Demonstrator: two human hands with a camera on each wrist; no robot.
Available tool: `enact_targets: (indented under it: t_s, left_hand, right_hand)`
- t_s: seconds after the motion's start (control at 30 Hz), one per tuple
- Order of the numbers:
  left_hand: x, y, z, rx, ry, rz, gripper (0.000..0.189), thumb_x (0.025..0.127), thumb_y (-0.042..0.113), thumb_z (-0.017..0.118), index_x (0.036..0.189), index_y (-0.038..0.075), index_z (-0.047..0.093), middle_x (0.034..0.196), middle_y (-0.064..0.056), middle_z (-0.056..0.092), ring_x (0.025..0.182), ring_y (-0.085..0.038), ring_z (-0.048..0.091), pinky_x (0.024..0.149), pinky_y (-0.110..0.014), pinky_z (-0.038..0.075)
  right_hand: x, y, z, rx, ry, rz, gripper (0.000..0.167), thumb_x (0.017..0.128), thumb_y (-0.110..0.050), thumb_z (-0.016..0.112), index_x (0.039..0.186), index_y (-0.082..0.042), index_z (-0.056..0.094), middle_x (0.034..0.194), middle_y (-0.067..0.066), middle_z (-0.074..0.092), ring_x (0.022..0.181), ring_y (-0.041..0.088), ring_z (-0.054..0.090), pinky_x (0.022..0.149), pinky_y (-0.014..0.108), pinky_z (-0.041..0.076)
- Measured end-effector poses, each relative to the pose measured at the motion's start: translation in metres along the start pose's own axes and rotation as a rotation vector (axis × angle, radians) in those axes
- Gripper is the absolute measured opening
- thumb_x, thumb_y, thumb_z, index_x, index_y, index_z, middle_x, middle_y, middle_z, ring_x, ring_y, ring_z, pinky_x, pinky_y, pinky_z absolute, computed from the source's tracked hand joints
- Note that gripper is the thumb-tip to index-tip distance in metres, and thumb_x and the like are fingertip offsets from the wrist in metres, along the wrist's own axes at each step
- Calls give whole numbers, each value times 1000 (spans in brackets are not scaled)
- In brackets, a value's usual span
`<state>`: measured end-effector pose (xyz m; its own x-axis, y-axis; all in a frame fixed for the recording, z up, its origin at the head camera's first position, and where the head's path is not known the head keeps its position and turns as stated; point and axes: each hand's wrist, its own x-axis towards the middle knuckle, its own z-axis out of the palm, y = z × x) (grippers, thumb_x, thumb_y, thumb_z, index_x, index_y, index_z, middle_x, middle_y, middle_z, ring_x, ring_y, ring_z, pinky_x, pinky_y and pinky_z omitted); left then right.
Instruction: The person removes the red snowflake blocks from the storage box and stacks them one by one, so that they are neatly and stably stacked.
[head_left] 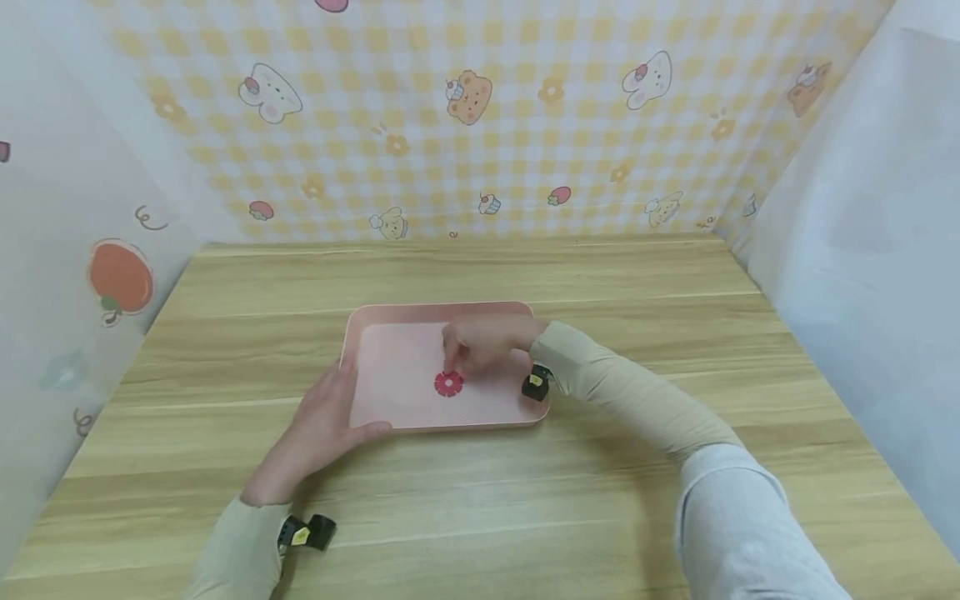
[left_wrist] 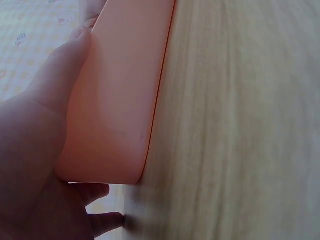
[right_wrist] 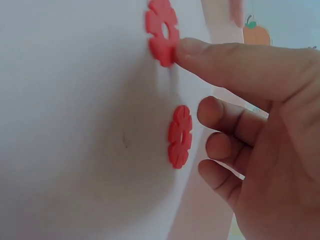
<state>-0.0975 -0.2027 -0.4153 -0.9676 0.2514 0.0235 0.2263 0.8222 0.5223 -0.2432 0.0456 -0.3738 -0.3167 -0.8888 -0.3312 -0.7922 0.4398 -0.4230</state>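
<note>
A shallow pink tray (head_left: 405, 421) lies on the wooden table. My left hand (head_left: 318, 417) holds its near left corner, thumb along the near rim and fingers by the left side. The left wrist view shows that thumb (left_wrist: 75, 60) against the tray wall. My right hand (head_left: 480, 342) reaches into the tray from the right. Its thumb (right_wrist: 220, 60) pinches the edge of a red notched plastic disc (right_wrist: 154, 25), the index finger hidden behind. A second red disc (right_wrist: 172, 135) rests on the tray floor by the loosely bent other fingers; the hand hides it from the head view.
The wooden table (head_left: 480, 517) extends around the tray on all sides. Behind it stands a yellow checked backdrop (head_left: 420, 150) with cartoon prints. Pale sheets hang at left and right. Each wrist carries a small black camera (head_left: 536, 383).
</note>
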Motion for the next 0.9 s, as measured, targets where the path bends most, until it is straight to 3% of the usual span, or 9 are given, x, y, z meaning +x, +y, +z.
enact_targets:
  t_s: [0.2,0.37,0.63,0.9]
  left_hand:
    - [0,0,-1,10,0,2,119,76,47,77,151,-4,-1,152,-33,20,137,-50,25,107,-66,24]
    - [1,-1,0,4,-13,-7,119,76,47,77,151,-3,-2,152,-32,19,137,-50,24,108,-66,23]
    - [3,-2,0,13,9,24,120,75,46,77,151,-3,-1,151,-33,22,135,-49,27,106,-66,26]
    - [3,-2,0,11,-8,5,119,76,46,77,151,-3,-1,152,-33,19,137,-49,25,106,-66,25]
  right_hand:
    - [5,2,3,1,58,6,23,87,-15,67,109,-20,69,93,-5,60,90,12,49,82,22,43]
    - [8,5,10,-13,82,6,30,83,-22,73,113,-25,66,102,-10,56,99,9,44,89,22,39]
    - [8,7,19,-48,115,-2,40,77,-24,79,114,-25,64,108,-6,49,106,12,40,91,27,37]
    - [11,7,24,-63,166,-65,27,80,-21,74,106,-19,66,104,-4,53,102,12,42,89,26,37]
